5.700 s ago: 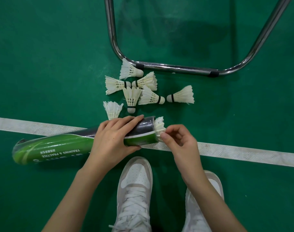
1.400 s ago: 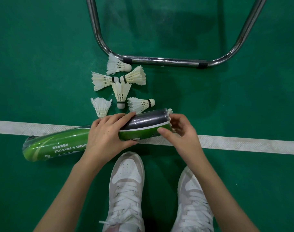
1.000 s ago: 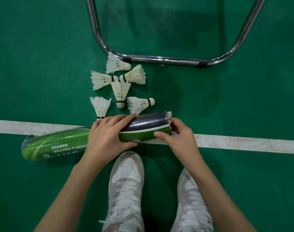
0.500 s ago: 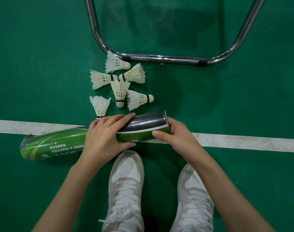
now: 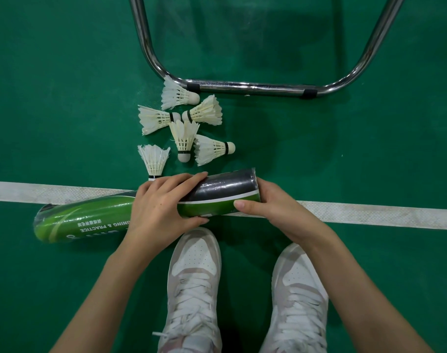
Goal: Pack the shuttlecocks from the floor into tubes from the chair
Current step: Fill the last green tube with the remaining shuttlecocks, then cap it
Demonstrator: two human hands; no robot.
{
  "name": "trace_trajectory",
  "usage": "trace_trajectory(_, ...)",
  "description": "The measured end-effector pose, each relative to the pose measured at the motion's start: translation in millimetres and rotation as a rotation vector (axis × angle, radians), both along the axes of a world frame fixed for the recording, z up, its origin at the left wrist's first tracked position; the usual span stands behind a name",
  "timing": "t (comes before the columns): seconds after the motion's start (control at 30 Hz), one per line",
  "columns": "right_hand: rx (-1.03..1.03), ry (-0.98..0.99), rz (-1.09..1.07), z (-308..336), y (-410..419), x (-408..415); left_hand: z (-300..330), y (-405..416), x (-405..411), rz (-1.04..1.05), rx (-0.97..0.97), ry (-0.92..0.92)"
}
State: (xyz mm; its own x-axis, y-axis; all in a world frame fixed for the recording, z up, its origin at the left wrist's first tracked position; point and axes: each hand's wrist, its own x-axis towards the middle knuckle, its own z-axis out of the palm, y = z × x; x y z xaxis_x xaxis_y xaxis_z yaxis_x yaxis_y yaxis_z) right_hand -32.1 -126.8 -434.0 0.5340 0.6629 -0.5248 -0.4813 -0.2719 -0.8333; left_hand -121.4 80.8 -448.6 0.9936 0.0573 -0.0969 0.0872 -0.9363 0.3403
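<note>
Your left hand (image 5: pixel 161 207) grips the tube (image 5: pixel 151 212) mid-length; your right hand (image 5: pixel 273 207) cups its open end. 6 shuttlecocks (image 5: pixel 184 141) lie on the floor beyond. Tilt that mouth downward and packed ones may slide out.

The right hand (image 5: pixel 276 207) covers the tube (image 5: pixel 217 197) mouth — its contents unseen. One shuttlecock (image 5: pixel 154 161) cork hides behind the left hand (image 5: pixel 163 207); the chair frame (image 5: pixel 248 85) runs off the top edge.
</note>
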Motion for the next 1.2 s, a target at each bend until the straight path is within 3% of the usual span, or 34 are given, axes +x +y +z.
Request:
trace_trajectory(0.37, 0.001, -0.026, 0.008, 6, -7, 13, -1, 7, 1, 0.008, -0.003, -0.008)
trace_trajectory(0.7, -0.175, -0.374, -0.103, -1, 0, 51, -11, 21, -13, 0.005, 0.074, 0.028)
trace_trajectory(0.97, -0.29, -0.674, 0.067, -31, 49, 74, -14, 24, -14, 0.0, 0.079, 0.016)
trace_trajectory(1.2, -0.392, -0.683, 0.177, -56, 65, 93, -14, 26, -14, 0.003, 0.074, 0.0)
